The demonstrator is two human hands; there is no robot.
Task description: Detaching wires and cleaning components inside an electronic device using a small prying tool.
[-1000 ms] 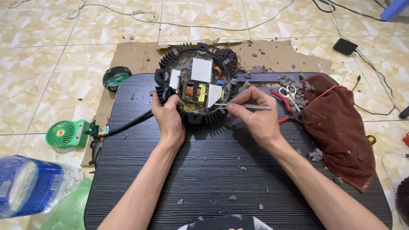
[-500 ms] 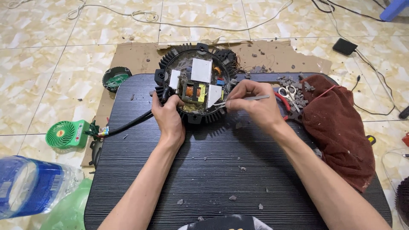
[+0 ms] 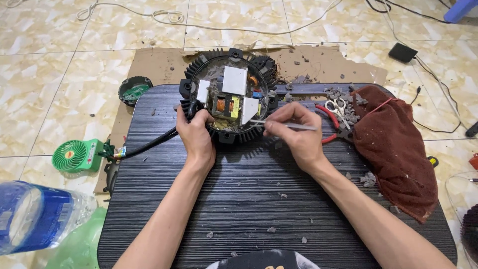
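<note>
At centre frame, slightly above the middle, a round black finned housing [image 3: 229, 94] lay on the far edge of a dark ribbed work board [image 3: 259, 199], its open top exposing a circuit board with a white square part, an orange-wound coil and yellow components. The left hand [image 3: 195, 134] was closed on the housing's lower-left rim, fingers wrapped over the fins, beside the point where a black cable [image 3: 149, 144] left the unit toward the left of the frame. The right hand [image 3: 294, 132] was pinched shut on a thin metal tool [image 3: 281, 124], held nearly level, with its tip at the lower-right edge of the exposed circuit board.

Right of the hands lay red-handled pliers [image 3: 328, 119], small scissors [image 3: 339, 107] and a dark red cloth [image 3: 398, 144], with grey debris scattered over the board. At left of the frame stood a small green fan [image 3: 74, 155]; a clear plastic bottle [image 3: 35, 216] with a blue label occupied the lower left corner. A small round black part [image 3: 134, 89] rested on the tiled floor at upper left.
</note>
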